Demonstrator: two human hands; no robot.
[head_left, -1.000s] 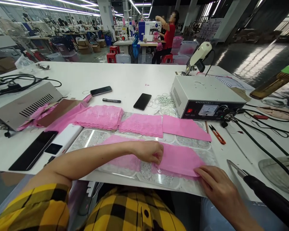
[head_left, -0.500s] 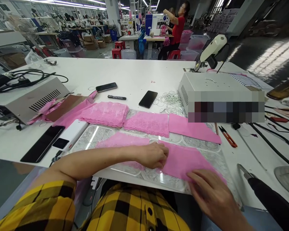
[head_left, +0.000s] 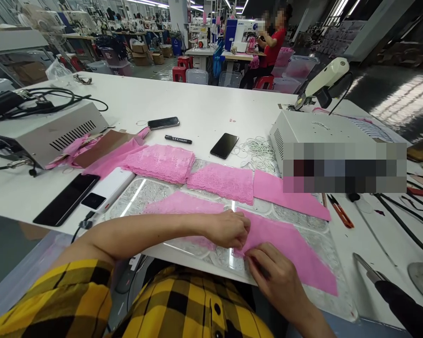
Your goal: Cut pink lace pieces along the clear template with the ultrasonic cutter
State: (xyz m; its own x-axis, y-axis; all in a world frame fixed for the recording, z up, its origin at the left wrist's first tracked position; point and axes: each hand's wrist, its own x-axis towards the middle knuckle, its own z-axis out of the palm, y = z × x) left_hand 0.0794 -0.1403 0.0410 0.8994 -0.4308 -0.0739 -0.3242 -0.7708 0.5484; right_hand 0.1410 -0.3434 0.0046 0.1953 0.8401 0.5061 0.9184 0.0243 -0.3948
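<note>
We are pressing left hand [head_left: 229,228] flat, steadying pink cloth [head_left: 289,246] | right hand [head_left: 273,277] fingers pinching its edge together, aligning.

The front panel of the white metal control box [head_left: 313,134] is blurred into coarse blocks, so its dials and labels cannot be read. The left hand [head_left: 229,229] covers the spot where the flat pink fabric piece [head_left: 292,246] meets the pink lace strip [head_left: 183,204], and the right hand [head_left: 278,277] hides that piece's near corner; whether the fingers pinch the cloth cannot be told. The black-handled tool [head_left: 402,305] runs off the picture's lower right corner. The white print on the black marker pen [head_left: 178,139] is too small to read.
</note>
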